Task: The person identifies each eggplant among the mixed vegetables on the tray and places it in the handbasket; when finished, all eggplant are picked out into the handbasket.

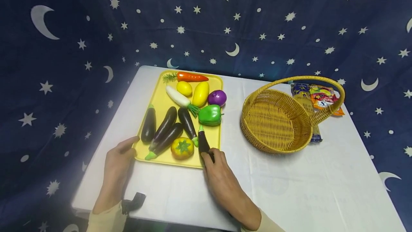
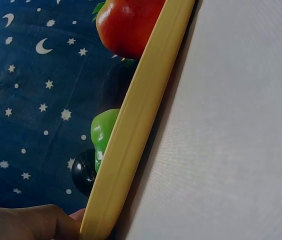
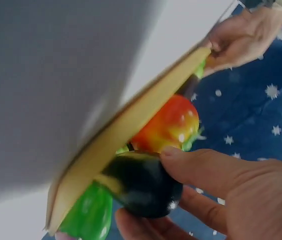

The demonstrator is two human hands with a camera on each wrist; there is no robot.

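Note:
A yellow tray (image 1: pixel 210 156) lies on the white table with toy vegetables and fruit in it. My left hand (image 1: pixel 117 162) grips the tray's front left corner; the left wrist view shows those fingers at the rim. My right hand (image 1: pixel 222 178) holds a dark eggplant (image 1: pixel 202 141) at the tray's front right, its green stem pointing away. In the right wrist view thumb and fingers lie around the eggplant's (image 3: pixel 148 185) rounded end. Beside it are a yellow-orange tomato-like fruit (image 1: pixel 182 148), several more eggplants (image 1: pixel 165 126) and a green bell pepper (image 1: pixel 210 115).
Farther back in the tray lie a carrot (image 1: pixel 192 77), a white radish (image 1: pixel 178 96), two yellow fruits (image 1: pixel 201 94) and a purple onion-like piece (image 1: pixel 217 98). Right of it stands a wicker basket (image 1: pixel 246 126) with a tall handle, packets (image 1: pixel 323 97) behind it.

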